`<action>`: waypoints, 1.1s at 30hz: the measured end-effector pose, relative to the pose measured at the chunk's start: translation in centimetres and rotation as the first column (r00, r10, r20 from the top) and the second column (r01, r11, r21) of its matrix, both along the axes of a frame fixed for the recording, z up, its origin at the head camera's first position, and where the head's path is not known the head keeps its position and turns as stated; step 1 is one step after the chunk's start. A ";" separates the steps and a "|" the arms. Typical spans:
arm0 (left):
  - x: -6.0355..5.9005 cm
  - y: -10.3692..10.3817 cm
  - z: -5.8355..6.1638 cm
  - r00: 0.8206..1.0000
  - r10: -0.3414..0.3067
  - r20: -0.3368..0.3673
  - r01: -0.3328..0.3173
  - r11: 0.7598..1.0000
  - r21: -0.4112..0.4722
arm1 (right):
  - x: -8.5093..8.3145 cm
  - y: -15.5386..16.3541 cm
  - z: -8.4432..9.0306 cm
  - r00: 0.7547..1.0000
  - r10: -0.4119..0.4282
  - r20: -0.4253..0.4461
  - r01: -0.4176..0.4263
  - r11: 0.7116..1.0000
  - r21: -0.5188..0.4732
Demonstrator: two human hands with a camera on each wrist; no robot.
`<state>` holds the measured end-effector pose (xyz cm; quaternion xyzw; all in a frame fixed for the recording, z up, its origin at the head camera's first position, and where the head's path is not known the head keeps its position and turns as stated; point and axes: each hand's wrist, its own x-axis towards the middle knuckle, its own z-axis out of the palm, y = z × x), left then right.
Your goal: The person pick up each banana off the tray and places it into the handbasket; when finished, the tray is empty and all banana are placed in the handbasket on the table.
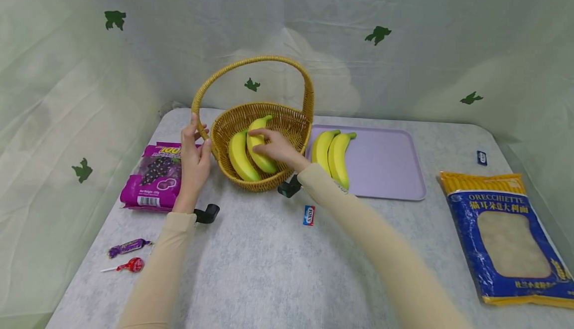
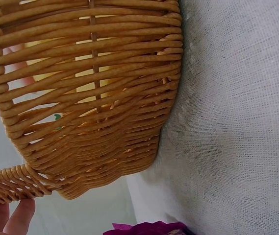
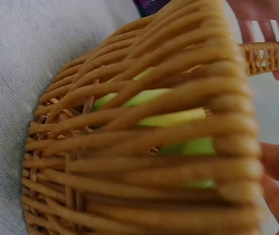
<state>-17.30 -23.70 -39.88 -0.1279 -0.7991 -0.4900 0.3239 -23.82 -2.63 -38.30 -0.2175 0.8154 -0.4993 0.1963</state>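
The left hand clamps its grip on the handle at the basket's nine o'clock side, on the table. The right hand lies on a banana inside, fingers only loosely bent over it. The smooth, curved fruit could slide off its neighbour; the light, stiff wicker could tip if the handle is pulled. At three o'clock, two bananas rest on a flat, slick tray.
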 end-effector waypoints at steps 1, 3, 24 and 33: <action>0.0 0.0 0.0 1.000 -0.001 0.002 0.001 1.000 -0.003 | 0.0 -0.2 -0.1 1.000 -0.002 -0.006 0.002 1.000 0.023; 0.1 0.0 0.0 1.000 -0.003 0.004 0.003 1.000 -0.007 | 0.0 -0.6 -0.2 1.000 0.003 -0.023 -0.001 0.998 0.069; 0.1 -0.1 0.0 1.000 0.001 0.015 -0.001 1.000 -0.019 | -0.5 -2.2 -1.2 0.996 0.089 -0.018 -0.080 0.959 0.271; 0.1 -0.1 -0.1 1.000 -0.010 -0.007 0.009 0.999 -0.033 | -0.6 0.0 0.1 0.996 0.094 0.009 -0.094 0.986 0.139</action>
